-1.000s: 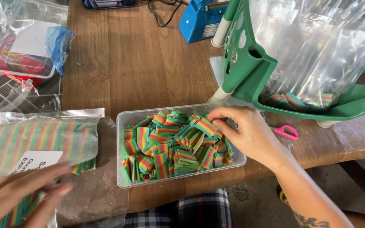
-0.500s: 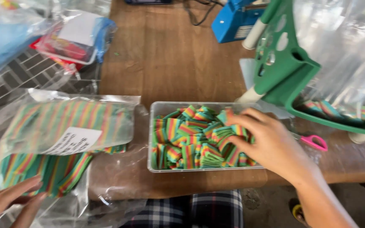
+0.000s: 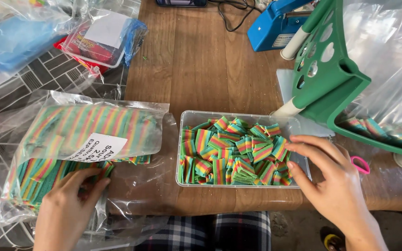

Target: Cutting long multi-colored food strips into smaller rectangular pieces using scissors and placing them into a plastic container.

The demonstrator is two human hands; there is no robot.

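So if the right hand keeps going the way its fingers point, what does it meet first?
The right hand points left across the clear plastic tray, so it would likely meet the rainbow-striped candy pieces first; its fingers look already at the nearest ones, though depth is unclear.

- I am using two hands: my left hand (image 3: 66, 209) and my right hand (image 3: 333, 183)
- I am seeing one clear tub (image 3: 187, 179) of rainbow candy strips (image 3: 233, 151), too many to count
- One big clear bag (image 3: 82, 137) of striped candy is lying here
- One blue sealer (image 3: 275, 28) is sitting here
- One green stand (image 3: 336, 88) is standing here
- One pink-handled scissors (image 3: 360, 163) is showing
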